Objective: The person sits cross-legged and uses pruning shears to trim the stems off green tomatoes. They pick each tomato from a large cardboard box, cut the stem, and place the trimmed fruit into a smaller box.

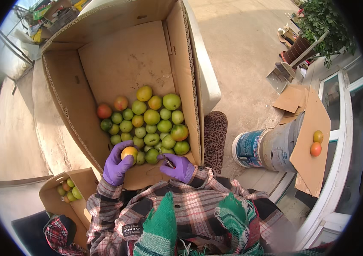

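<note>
My left hand (113,167), in a purple glove, grips a yellow-orange tomato (129,153) over the near end of a large cardboard box (123,60). To its right, my gloved right hand (178,168) holds a small dark-handled tool with a thin metal tip (169,162); its exact kind is partly hidden by the fingers. Beneath and beyond both hands, several mostly green tomatoes (151,117) cover the near half of the box floor. Among them are a red tomato (104,111) at the left wall and a green-orange one (179,132) near the right wall.
A smaller cardboard box (51,195) with several tomatoes (69,191) stands at lower left. On the right, a cardboard sheet (312,124) on stacked buckets (272,145) bears two tomatoes (315,149). A white container (208,83) shows under the large box. A potted plant (325,28) stands farther off.
</note>
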Demonstrator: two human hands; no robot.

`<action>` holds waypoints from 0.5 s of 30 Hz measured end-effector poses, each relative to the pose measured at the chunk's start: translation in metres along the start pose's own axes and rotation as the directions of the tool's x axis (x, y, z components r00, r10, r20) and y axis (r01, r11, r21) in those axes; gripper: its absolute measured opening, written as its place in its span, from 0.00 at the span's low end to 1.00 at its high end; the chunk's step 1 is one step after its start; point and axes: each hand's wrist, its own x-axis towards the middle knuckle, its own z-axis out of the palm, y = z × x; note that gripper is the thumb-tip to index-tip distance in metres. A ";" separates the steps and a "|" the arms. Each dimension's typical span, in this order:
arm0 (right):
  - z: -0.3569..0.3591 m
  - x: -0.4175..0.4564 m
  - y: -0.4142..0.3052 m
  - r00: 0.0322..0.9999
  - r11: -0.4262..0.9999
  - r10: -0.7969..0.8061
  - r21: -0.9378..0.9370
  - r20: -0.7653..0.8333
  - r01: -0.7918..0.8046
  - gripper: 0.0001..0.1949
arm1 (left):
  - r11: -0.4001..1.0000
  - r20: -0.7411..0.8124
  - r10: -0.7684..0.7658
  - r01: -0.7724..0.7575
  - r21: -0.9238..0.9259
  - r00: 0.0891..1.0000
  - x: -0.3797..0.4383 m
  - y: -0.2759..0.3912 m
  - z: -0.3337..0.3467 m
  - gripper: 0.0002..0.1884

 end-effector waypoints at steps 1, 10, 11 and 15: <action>-0.004 -0.001 -0.007 0.999 0.998 0.044 0.038 0.024 -0.045 0.25 | 0.999 0.019 -0.042 0.042 -0.005 0.999 -0.011 0.012 0.004 0.29; -0.018 -0.001 -0.009 0.979 0.981 0.159 0.091 0.131 -0.171 0.25 | 0.999 -0.371 0.038 -0.040 0.003 0.928 -0.150 0.039 -0.041 0.29; -0.023 0.003 -0.003 0.978 0.987 0.135 0.070 0.162 -0.148 0.24 | 0.999 -0.487 0.042 -0.037 0.019 0.872 -0.170 0.045 -0.054 0.27; -0.015 0.004 -0.001 0.979 0.989 0.093 0.095 0.180 -0.111 0.23 | 0.979 -0.907 0.054 0.156 0.130 0.417 -0.238 0.011 -0.138 0.26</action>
